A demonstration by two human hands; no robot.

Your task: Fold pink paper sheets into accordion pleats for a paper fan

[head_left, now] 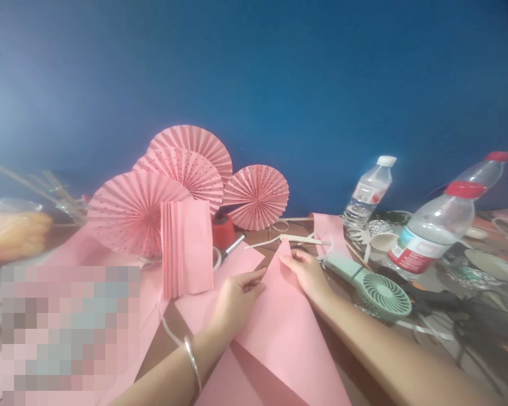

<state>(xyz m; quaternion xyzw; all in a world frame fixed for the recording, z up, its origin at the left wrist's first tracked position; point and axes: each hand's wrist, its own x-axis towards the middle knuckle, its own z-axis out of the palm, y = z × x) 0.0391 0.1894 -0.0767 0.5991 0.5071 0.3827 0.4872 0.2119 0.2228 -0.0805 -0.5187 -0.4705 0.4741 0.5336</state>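
While the left hand [236, 301] rests fingers curled on pink paper [285, 332], right hand [307, 273] pinching its edge, pleated fans [258, 194] behind

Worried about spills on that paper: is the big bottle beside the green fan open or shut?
The bottle is shut: its red cap sits on its neck.

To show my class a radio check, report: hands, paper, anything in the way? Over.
Right hand pinching pink sheet near its pointed tip. Left hand at sheet's left edge, grip unclear. Green fan close by, right side.
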